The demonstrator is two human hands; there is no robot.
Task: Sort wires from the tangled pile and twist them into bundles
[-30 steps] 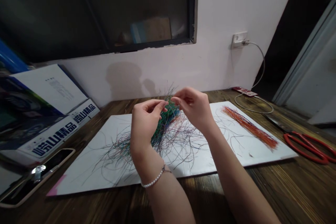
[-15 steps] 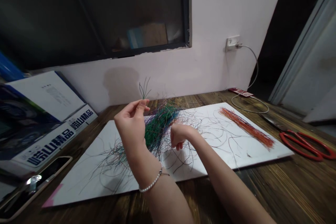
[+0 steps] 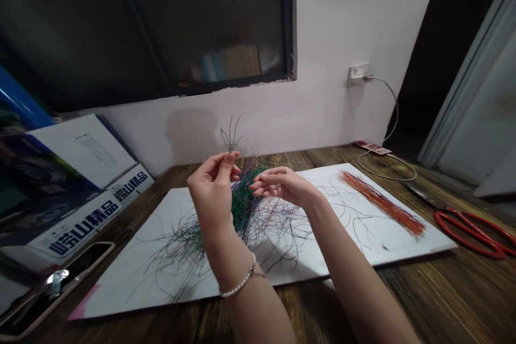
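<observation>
Several thin green wires (image 3: 230, 137) fan upward from between the thumb and fingertips of my left hand (image 3: 213, 185), which is pinched shut on them. A beaded bracelet (image 3: 241, 285) circles that wrist. To its right, my right hand (image 3: 284, 185) hovers over the tangle with its fingers stretched out to the left, and I see nothing in it. Beneath both hands lies a tangled heap of thin wires (image 3: 242, 209), mostly green with some purple and reddish ones, partly hidden by my hands. Loose strands spread from it across a white board (image 3: 137, 274).
An orange-red bundle of straight wires (image 3: 381, 201) rests on the board's right side. Beyond it are red-handled scissors (image 3: 470, 231) and a red device (image 3: 371, 148) with a white cable (image 3: 397, 113). At left stand boxes (image 3: 86, 215) and a phone (image 3: 76, 269) on the wooden table (image 3: 427, 290).
My right hand has risen from low over the wires, and its curled fingers have straightened toward the left. My left hand keeps its pinch on the green wires. The view has shifted slightly.
</observation>
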